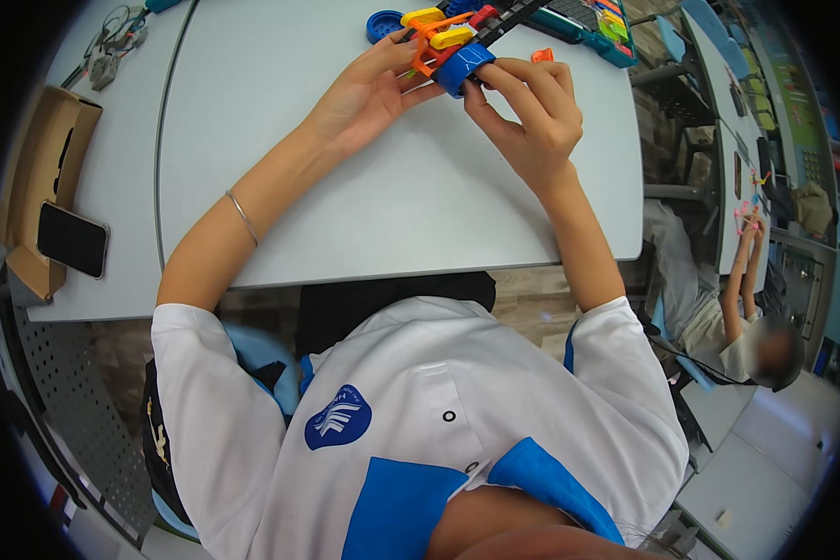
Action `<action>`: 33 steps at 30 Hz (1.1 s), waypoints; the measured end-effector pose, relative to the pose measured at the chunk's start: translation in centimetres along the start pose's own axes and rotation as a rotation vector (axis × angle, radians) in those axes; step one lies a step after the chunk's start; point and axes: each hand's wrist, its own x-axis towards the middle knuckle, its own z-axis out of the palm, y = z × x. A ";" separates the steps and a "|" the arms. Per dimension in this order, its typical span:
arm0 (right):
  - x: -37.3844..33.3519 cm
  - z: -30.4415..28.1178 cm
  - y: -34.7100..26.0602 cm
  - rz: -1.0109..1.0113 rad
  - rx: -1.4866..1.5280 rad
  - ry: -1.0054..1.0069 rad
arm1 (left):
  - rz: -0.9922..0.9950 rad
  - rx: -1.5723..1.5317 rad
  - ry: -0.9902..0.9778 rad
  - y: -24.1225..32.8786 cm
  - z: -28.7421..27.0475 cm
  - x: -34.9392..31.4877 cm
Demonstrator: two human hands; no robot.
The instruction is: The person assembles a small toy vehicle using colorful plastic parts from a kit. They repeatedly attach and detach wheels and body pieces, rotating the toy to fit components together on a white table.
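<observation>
At the far middle of the table, my two hands meet on a colourful construction-toy model (451, 37) built of yellow, orange, red and black pieces. My left hand (369, 98) grips its left side, with some fingers hidden behind the pieces. On the near side of the model is a blue wheel (464, 68), pinched at its right edge between the thumb and fingers of my right hand (535, 110). A long black beam (511, 19) runs from the model toward the upper right. Another blue wheel (384, 26) shows just beyond my left hand; whether it is attached, I cannot tell.
A small orange piece (542, 56) lies beside a teal parts case (583, 35) at the far right. On the left are a cardboard box (51, 173), a phone (73, 240) and grey cabled parts (112, 58). Another person (730, 327) works at a table on the right.
</observation>
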 end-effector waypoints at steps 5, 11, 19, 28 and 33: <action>0.0 -0.2 0.1 -0.022 0.018 -0.008 | 0.004 -0.023 0.017 0.2 -0.2 0.3; 0.3 -0.8 -0.2 -0.020 0.072 -0.064 | -0.004 0.048 0.102 0.4 -1.3 0.7; -0.8 -0.4 3.2 0.230 0.091 -0.101 | 0.147 0.045 0.219 4.6 -3.4 1.5; -3.4 2.3 4.4 0.614 0.188 -0.412 | 0.047 0.203 0.215 4.0 -1.3 1.2; -1.9 0.8 3.7 0.588 0.190 -0.206 | 0.049 0.251 0.154 3.9 -0.5 0.9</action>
